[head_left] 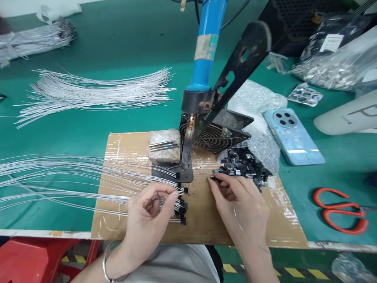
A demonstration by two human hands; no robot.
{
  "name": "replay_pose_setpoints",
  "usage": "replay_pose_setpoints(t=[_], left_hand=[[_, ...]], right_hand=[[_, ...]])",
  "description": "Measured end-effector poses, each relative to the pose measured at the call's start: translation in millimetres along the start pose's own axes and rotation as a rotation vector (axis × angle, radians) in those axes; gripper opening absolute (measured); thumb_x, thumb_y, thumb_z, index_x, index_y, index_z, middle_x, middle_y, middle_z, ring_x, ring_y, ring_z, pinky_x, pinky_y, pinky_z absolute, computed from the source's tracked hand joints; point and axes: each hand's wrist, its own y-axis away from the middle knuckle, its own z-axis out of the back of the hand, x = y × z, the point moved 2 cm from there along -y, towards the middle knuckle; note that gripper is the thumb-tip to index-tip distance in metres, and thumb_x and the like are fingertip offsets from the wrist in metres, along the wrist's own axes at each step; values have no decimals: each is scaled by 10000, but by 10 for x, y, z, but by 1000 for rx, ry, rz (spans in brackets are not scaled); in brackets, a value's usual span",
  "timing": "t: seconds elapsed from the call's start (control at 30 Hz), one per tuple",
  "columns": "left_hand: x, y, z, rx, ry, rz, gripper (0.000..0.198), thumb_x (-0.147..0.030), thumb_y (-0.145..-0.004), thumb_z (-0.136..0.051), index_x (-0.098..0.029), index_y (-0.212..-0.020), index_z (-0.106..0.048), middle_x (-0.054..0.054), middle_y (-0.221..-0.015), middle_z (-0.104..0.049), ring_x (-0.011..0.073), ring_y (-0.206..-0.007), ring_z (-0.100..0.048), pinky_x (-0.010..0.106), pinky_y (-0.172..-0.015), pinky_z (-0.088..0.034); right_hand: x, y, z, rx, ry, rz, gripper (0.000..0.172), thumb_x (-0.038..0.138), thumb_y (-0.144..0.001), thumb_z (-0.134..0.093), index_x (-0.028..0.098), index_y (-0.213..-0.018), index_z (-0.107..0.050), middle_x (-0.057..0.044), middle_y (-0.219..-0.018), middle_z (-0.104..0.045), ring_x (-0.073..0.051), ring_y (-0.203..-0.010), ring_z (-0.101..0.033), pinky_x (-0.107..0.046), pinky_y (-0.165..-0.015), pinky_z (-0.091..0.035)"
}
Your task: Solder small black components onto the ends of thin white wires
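My left hand [151,216] is closed in a pinch over the ends of thin white wires [114,196], with a wire end between thumb and forefinger. Small black plastic pieces [183,205] cap several wire ends just beside those fingertips. My right hand [243,202] pinches one small black piece [216,179] at the near left edge of a pile of black pieces [244,165]. Between and beyond the hands stands a blue-handled soldering iron [208,47], held tip down in a black metal bracket [240,65]. Its tip is partly hidden by the bracket.
Under the hands lies a taped cardboard sheet [203,224]. Metal rods rest on a wrapped block [165,155] near a black fan [212,135]. A wire bundle [97,92] lies far left; a blue phone [294,137] and orange-handled scissors [341,210] lie right.
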Motion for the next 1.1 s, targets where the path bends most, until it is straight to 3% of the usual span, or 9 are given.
replay_pose_setpoints(t=[0.17, 0.3, 0.4, 0.53, 0.73, 1.1], left_hand=[[-53, -11, 29, 10, -14, -14, 96, -230, -877, -664, -180, -810, -713, 22, -699, -663, 115, -572, -536, 220, -507, -420], [-37, -15, 39, 4, -16, -24, 106, -246, -880, -676, -188, -799, -715, 10, -687, -660, 110, -563, -519, 218, -499, -402], [-19, -20, 40, 9, -24, -32, 112, -254, -878, -684, -189, -793, -720, 12, -689, -673, 114, -566, -524, 222, -501, -399], [-25, -24, 46, 1, -33, -47, 102, -248, -880, -688, -194, -803, -728, 10, -708, -686, 116, -583, -537, 222, -514, -407], [-74, -55, 42, 18, -45, -40, 116, -245, -873, -679, -186, -782, -717, 8, -658, -663, 118, -557, -521, 223, -488, -395], [-146, -61, 43, 140, 29, 18, 121, -221, -869, -664, -188, -754, -687, 53, -776, -739, 168, -678, -650, 255, -571, -499]], right_hand=[[23, 19, -18, -7, -67, -69, 120, 295, -913, -683, 180, -907, -715, -20, -714, -630, -168, -660, -558, -288, -596, -466], [49, 46, 33, -57, -157, -158, 132, 317, -887, -715, 186, -889, -727, -50, -823, -709, -180, -702, -593, -316, -662, -487], [49, 88, 42, -46, -293, -321, 166, 350, -896, -707, 194, -951, -709, -63, -917, -744, -167, -698, -676, -314, -682, -548], [109, 113, 64, -30, -564, -554, 209, 368, -835, -773, 202, -945, -708, -33, -796, -737, -165, -671, -723, -279, -667, -592], [294, 57, 155, -8, -779, -527, 109, 278, -834, -770, 237, -934, -779, -12, -726, -724, -142, -568, -665, -250, -549, -586], [629, 41, 138, 229, -1035, -618, 61, 289, -832, -765, 286, -845, -825, 3, -653, -669, -129, -545, -604, -247, -517, -509]])
